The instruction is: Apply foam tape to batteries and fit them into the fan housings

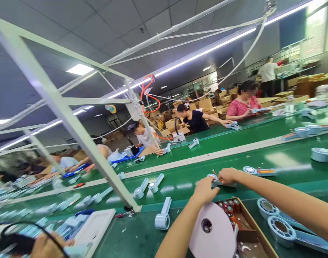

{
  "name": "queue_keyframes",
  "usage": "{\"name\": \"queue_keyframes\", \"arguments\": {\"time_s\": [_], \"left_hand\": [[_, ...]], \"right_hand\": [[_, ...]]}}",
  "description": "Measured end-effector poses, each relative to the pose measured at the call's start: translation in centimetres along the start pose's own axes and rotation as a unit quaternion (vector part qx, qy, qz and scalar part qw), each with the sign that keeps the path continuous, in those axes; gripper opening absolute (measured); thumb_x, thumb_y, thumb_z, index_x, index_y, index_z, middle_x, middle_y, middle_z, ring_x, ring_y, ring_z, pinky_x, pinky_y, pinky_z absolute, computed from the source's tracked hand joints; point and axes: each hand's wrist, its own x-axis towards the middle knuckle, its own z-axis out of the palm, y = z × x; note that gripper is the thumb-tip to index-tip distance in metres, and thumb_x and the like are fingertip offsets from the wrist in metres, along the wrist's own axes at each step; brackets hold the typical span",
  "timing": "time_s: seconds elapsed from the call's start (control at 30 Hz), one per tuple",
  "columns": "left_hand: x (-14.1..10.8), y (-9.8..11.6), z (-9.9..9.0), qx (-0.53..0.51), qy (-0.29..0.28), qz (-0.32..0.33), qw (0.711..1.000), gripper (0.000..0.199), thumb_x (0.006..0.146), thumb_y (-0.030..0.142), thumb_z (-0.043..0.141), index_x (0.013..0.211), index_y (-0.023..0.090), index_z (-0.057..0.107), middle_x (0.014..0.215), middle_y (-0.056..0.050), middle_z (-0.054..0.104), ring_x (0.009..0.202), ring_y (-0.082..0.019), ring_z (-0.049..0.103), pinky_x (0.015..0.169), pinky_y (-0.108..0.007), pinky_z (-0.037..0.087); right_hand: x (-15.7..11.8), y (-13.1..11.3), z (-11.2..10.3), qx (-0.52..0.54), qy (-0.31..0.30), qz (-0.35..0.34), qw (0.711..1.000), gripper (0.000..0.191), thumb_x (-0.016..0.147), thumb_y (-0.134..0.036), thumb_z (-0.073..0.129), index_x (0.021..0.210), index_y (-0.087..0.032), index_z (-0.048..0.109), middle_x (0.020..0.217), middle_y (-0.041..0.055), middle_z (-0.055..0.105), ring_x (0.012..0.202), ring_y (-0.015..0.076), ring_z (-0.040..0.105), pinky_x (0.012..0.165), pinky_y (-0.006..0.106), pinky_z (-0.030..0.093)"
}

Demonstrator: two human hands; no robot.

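Both my hands reach over the near edge of the green belt. My left hand (206, 190) is closed on the round end of a light blue plastic housing (213, 182), which my fingers partly hide. Beside it, my right hand (226, 176) pinches at the same housing, near a thin reddish wire or part; what sits between its fingertips is hidden. Just below stand a large white reel (216, 229) and a cardboard box (256, 238) with several orange-red cylinders (230, 208). Another light blue housing (250, 170) with an orange strip lies right of my hands.
Light blue housings (280, 229) lie under my right forearm; one (163, 218) stands left of my left arm. A white metal post (99, 154) rises at left. At bottom left, another person's hand (47, 245) is near a white tray (99, 229). Co-workers sit across the belt.
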Motion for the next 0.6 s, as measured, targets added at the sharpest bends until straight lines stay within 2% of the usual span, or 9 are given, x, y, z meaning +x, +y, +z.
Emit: {"name": "queue_keyframes", "arguments": {"time_s": [0.07,0.13,0.27,0.37,0.43,0.6], "left_hand": [[-1.3,0.3,0.1,0.018,0.001,-0.008,1.0,0.053,0.092,0.045,0.068,0.139,0.024,0.056,0.136,-0.008,0.063,0.126,-0.027,0.058,0.107,-0.047,0.05],[-0.9,0.6,0.1,0.042,0.003,-0.028,0.999,0.054,0.091,0.044,0.07,0.138,0.022,0.057,0.137,-0.01,0.061,0.129,-0.029,0.056,0.107,-0.05,0.049],[2.6,1.5,-0.3,0.082,-0.011,-0.043,0.996,0.052,0.094,0.041,0.068,0.14,0.021,0.055,0.146,-0.012,0.053,0.134,-0.03,0.052,0.11,-0.054,0.047],[5.4,2.3,-1.0,0.11,-0.047,-0.047,0.992,0.041,0.099,0.038,0.063,0.135,0.019,0.059,0.138,-0.011,0.059,0.122,-0.026,0.06,0.103,-0.051,0.053],[7.2,2.4,-1.6,0.135,-0.069,-0.049,0.987,0.035,0.099,0.038,0.063,0.127,0.017,0.063,0.127,-0.01,0.065,0.114,-0.024,0.064,0.099,-0.048,0.055],[11.8,1.5,-2.6,0.181,-0.105,-0.032,0.977,0.03,0.095,0.039,0.068,0.114,0.016,0.066,0.119,-0.008,0.066,0.107,-0.022,0.065,0.093,-0.043,0.056]], "right_hand": [[0.1,-0.1,0.0,-0.003,-0.004,-0.021,1.0,0.025,0.098,-0.04,0.069,0.095,-0.015,0.068,0.095,0.0033,0.069,0.089,0.0198,0.067,0.087,0.04,0.055],[-0.1,-0.5,0.0,-0.005,0.001,-0.033,0.999,0.026,0.099,-0.039,0.068,0.09,-0.015,0.068,0.09,0.0023,0.069,0.086,0.0192,0.067,0.086,0.039,0.055],[-1.8,-2.2,0.2,0.0,0.037,-0.023,0.999,0.025,0.102,-0.039,0.064,0.101,-0.015,0.069,0.1,0.0048,0.071,0.092,0.02,0.068,0.089,0.04,0.056],[-3.0,-3.1,-0.1,0.006,0.066,0.01,0.998,0.027,0.103,-0.04,0.063,0.112,-0.015,0.068,0.113,0.0075,0.07,0.102,0.0222,0.068,0.094,0.044,0.056],[-3.2,-2.8,-0.9,0.014,0.071,0.042,0.996,0.028,0.103,-0.04,0.063,0.111,-0.015,0.069,0.112,0.0077,0.07,0.102,0.0222,0.069,0.093,0.044,0.057],[-3.0,0.7,-3.1,0.034,0.083,0.098,0.991,0.033,0.1,-0.048,0.064,0.109,-0.017,0.073,0.105,0.0065,0.074,0.1,0.0237,0.072,0.091,0.044,0.058]]}}
